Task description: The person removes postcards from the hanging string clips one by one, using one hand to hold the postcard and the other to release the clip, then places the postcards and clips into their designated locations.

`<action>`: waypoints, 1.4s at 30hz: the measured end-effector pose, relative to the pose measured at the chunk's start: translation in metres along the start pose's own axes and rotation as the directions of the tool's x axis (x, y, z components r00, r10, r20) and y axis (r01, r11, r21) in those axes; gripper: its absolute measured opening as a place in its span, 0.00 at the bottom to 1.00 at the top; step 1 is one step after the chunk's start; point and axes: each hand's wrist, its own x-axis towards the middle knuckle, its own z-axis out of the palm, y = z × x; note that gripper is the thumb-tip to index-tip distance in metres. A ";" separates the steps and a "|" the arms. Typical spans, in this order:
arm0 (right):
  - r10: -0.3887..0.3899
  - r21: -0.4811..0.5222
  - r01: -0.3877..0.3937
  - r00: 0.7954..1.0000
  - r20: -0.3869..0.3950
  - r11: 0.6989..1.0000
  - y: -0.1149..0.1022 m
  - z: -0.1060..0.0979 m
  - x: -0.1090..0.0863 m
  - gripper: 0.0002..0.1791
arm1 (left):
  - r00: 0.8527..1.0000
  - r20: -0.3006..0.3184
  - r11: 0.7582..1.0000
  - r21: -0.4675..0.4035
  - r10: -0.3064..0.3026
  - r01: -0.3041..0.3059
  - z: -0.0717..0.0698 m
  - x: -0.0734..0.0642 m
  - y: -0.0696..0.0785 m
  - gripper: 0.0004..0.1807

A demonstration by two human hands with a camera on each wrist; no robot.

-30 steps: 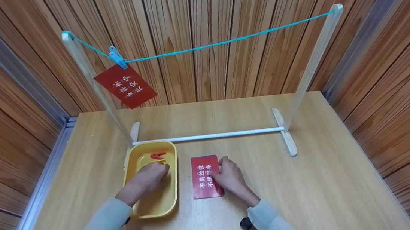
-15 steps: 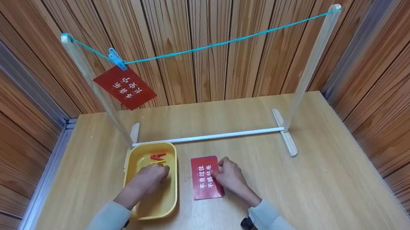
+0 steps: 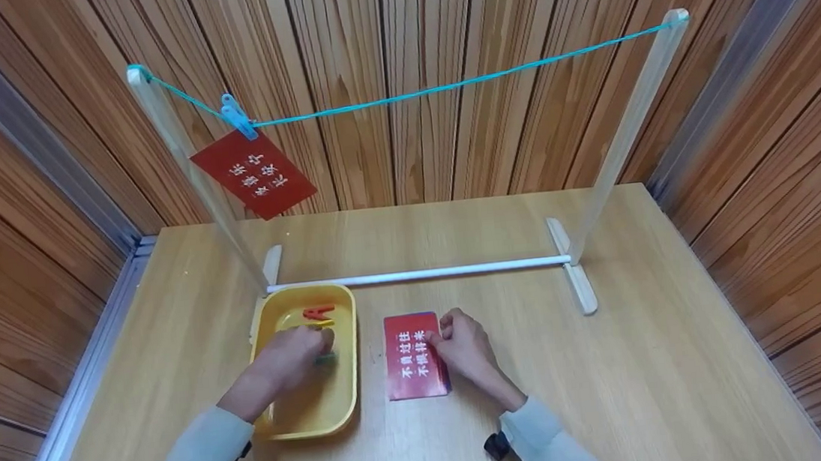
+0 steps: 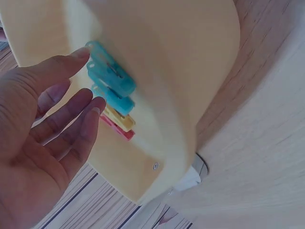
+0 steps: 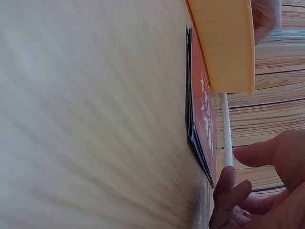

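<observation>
My left hand [image 3: 284, 367] is inside the yellow tray [image 3: 358, 386]. In the left wrist view its thumb and fingers are apart, the thumb tip right at the end of a teal clothespin [image 4: 114, 71]. A yellow clothespin [image 4: 119, 118] and a red clothespin [image 4: 116, 128] lie past the teal ones. My right hand [image 3: 469, 347] is at the right edge of a small stack of red cards [image 3: 404, 359] with white characters. Its thumb tip overlaps the top card's edge in the head view; the right wrist view shows thumb and fingertips apart, near the stack's corner.
Behind the tray and cards stands a wooden frame [image 3: 620, 142] with a white bottom rod [image 3: 422, 274]. Across its top sags a teal cord [image 3: 427, 92]. From it hangs a red card [image 3: 251, 174], held by a blue clothespin [image 3: 239, 117] near the left post.
My left hand has shifted slightly left in the tray, and a teal clothespin now shows past its fingers. My right thumb has drawn back toward the cards' right edge, uncovering more characters.
</observation>
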 end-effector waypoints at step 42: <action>-0.316 0.095 0.310 0.947 0.052 0.946 -0.087 -0.024 0.019 0.10 | 0.643 -0.728 0.964 0.092 0.236 -0.249 -0.085 -0.025 0.013 0.09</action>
